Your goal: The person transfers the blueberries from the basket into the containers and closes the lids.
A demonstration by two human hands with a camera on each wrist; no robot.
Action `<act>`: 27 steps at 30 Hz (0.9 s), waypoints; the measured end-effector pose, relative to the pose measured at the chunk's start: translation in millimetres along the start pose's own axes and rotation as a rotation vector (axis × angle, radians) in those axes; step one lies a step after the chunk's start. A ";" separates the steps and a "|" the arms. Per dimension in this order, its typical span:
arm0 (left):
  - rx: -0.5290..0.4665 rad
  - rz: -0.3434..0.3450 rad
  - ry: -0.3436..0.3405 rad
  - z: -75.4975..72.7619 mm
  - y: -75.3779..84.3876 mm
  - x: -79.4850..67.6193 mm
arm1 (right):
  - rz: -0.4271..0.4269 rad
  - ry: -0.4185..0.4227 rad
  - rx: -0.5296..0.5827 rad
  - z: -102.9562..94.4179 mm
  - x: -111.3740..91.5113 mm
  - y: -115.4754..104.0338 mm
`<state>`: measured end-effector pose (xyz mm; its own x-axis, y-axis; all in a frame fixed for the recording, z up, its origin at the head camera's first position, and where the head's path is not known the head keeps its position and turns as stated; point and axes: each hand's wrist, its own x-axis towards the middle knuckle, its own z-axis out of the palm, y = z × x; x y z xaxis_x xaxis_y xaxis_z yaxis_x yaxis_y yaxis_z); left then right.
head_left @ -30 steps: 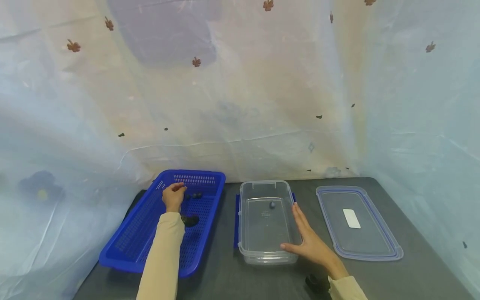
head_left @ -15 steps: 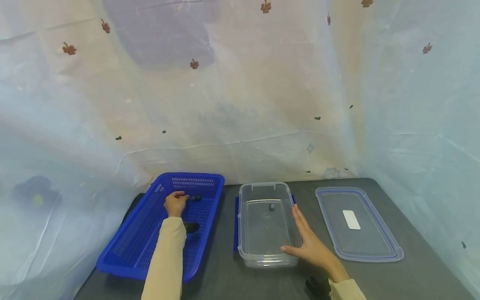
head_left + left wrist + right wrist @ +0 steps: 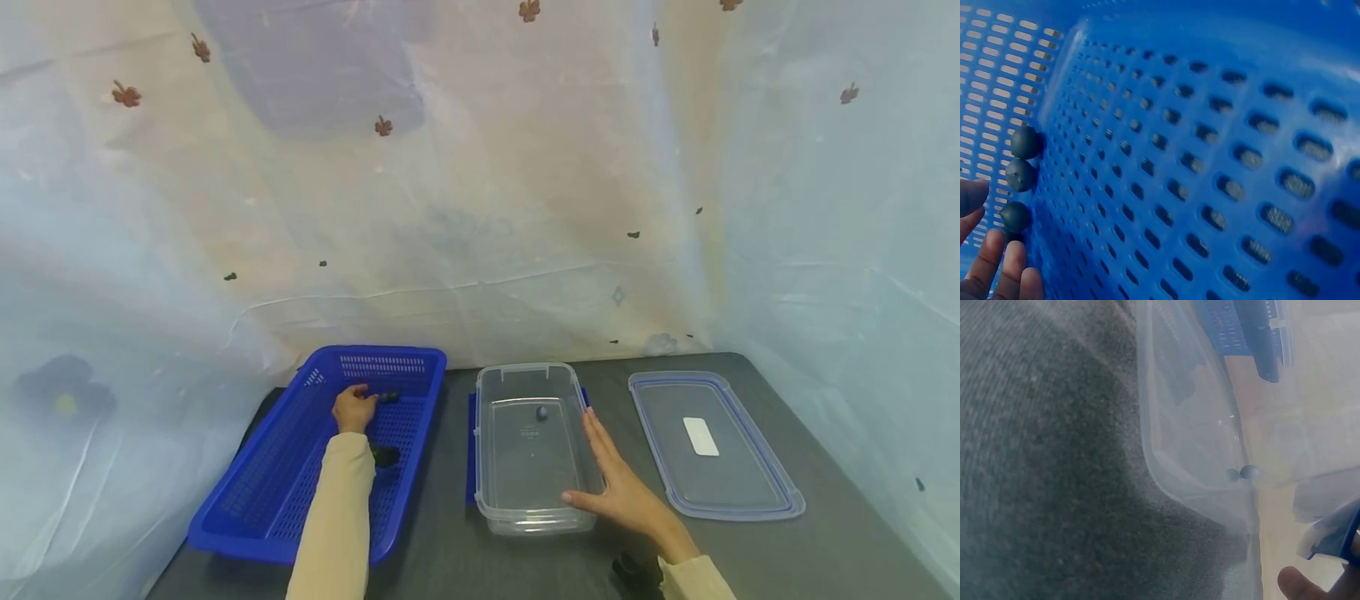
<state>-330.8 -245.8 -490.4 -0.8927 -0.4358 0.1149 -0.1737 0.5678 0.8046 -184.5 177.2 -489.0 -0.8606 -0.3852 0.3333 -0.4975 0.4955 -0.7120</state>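
My left hand (image 3: 354, 409) is inside the blue plastic basket (image 3: 247, 546), beside a row of small dark blueberries (image 3: 390, 397) at its far end. In the left wrist view, several blueberries (image 3: 1020, 175) lie where the slotted wall meets the floor. The thumb stands apart from the fingertips (image 3: 1014, 253), which are right at the nearest berries and partly cover one. My right hand (image 3: 626, 492) rests with straight fingers along the right side of a clear plastic container (image 3: 525, 523). One blueberry (image 3: 542, 412) lies in that container and also shows through its wall in the right wrist view.
To the right lies the container's clear lid (image 3: 738, 475) with a white label (image 3: 701, 436). Blue latch flaps (image 3: 471, 450) stick out from the container's sides. The grey tabletop (image 3: 442, 567) meets a patterned plastic sheet (image 3: 480, 208) at the back.
My left hand has shifted a little to the right, closer to the blueberries in the basket. The right hand has stayed at the container. The head view has drifted slightly.
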 end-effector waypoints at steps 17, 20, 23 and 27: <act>0.073 0.052 -0.064 6.9 -15.2 4.7 | 0.010 0.009 0.030 0.2 0.0 -0.8; 0.050 0.034 -0.046 1.8 -6.8 -5.6 | 0.016 0.005 0.044 0.0 0.5 0.3; 0.046 0.006 -0.015 2.7 -6.7 -8.0 | 0.015 0.001 0.057 -0.1 0.4 1.0; 0.043 -0.003 0.034 5.7 -9.9 -6.2 | 0.009 -0.003 0.058 0.2 -0.7 1.3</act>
<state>-325.9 -244.8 -502.4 -0.8776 -0.4608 0.1324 -0.1951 0.5955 0.7793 -184.5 178.0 -490.3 -0.8645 -0.3834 0.3251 -0.4828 0.4533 -0.7493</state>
